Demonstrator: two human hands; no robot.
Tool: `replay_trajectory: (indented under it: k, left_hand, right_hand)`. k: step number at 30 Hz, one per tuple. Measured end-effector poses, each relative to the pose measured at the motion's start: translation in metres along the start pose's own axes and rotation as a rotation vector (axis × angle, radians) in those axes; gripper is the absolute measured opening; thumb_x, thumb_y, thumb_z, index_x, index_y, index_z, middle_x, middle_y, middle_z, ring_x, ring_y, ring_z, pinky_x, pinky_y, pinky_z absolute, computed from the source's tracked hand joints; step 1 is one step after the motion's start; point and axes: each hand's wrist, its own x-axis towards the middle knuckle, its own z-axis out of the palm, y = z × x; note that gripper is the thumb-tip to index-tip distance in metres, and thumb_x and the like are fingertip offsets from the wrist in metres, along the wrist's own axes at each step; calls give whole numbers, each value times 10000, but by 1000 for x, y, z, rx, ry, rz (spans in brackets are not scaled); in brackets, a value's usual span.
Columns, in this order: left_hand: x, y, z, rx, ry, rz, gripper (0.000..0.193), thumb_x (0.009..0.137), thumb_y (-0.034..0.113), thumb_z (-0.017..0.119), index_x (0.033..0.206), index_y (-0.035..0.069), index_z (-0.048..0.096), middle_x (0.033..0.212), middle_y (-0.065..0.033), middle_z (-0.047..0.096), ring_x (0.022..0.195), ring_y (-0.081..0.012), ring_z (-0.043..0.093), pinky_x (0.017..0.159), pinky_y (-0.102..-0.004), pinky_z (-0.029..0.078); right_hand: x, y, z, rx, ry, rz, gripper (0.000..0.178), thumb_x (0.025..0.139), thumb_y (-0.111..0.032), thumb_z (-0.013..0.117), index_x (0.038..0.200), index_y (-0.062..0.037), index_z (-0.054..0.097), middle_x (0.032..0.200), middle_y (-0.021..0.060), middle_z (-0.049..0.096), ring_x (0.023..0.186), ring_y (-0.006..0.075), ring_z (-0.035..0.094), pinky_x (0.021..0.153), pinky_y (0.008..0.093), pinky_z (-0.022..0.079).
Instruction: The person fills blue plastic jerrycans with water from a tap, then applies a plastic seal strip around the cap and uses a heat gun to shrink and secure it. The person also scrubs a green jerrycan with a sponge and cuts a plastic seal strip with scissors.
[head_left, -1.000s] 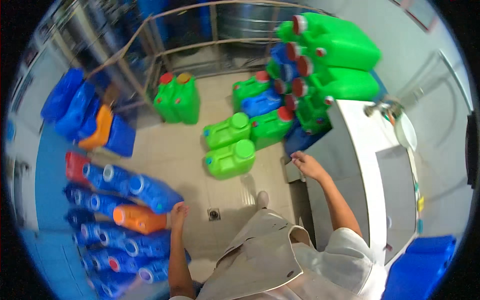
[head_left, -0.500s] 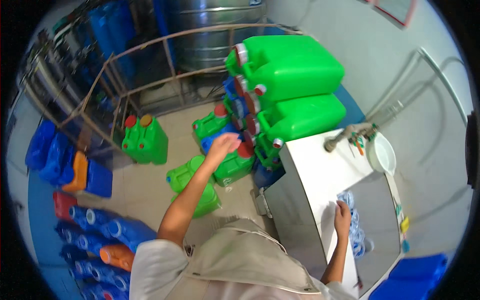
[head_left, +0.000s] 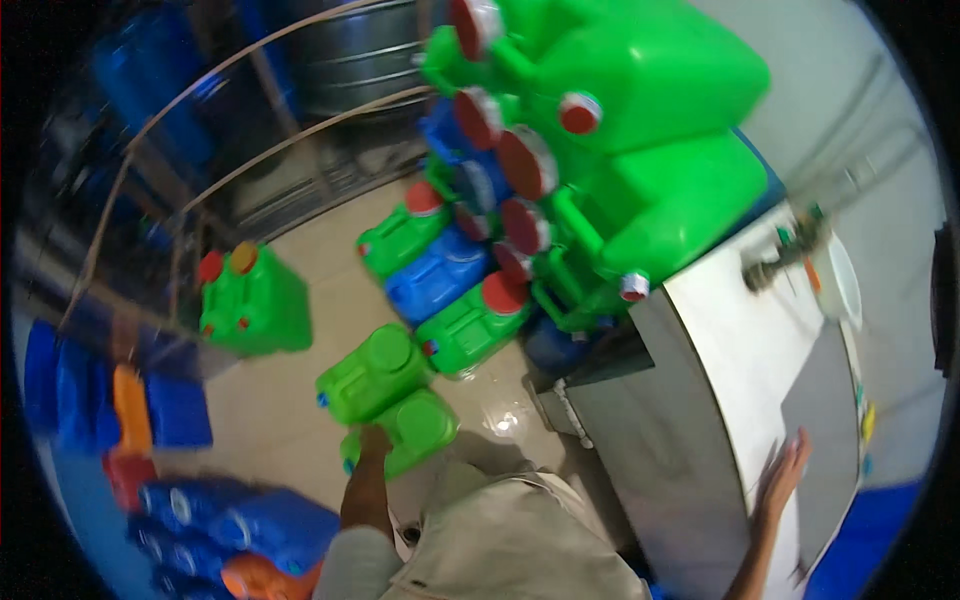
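My left hand (head_left: 375, 441) is down at the near light-green jerry can (head_left: 425, 420), over its handle side; its fingers are dark and hidden, so whether they grip it I cannot tell. A second light-green jerry can (head_left: 372, 375) stands right beside that one, on its far side. My right hand (head_left: 784, 476) lies along the edge of the white counter (head_left: 712, 345), fingers stretched out and holding nothing.
Big green jerry cans (head_left: 670, 90) with red-and-white caps are stacked beyond the counter. A green can pair (head_left: 262, 300) stands on the floor by the metal railing (head_left: 290, 145). Blue jugs (head_left: 270, 525) crowd the lower left. A white bowl (head_left: 838, 280) sits beside a tap (head_left: 785, 258).
My left hand has dropped from in front of the caps to the near light-green can. The right hand has opened out on the counter edge. The view has shifted closer to the cans.
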Motion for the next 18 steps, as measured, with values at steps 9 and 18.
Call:
replay_trajectory:
  k: [9,18]
  left_hand:
    - [-46,40,-36,-536,-10,163,415,676,198,651,1020,-16,560,968,-244,611,908,-380,597,798,-450,479]
    - [-291,-41,-447,-586,256,744,308,632,121,673,901,-25,637,772,-155,654,685,-196,628,645,-335,486]
  right_hand:
    - [-4,-41,-8,17,84,135,419,932,-272,397,1287,-50,408,1337,157,388,1262,272,334,1044,349,250]
    - [6,9,10,316,224,22,414,824,-195,566,1180,-7,471,1194,180,502,1124,317,473,952,361,363]
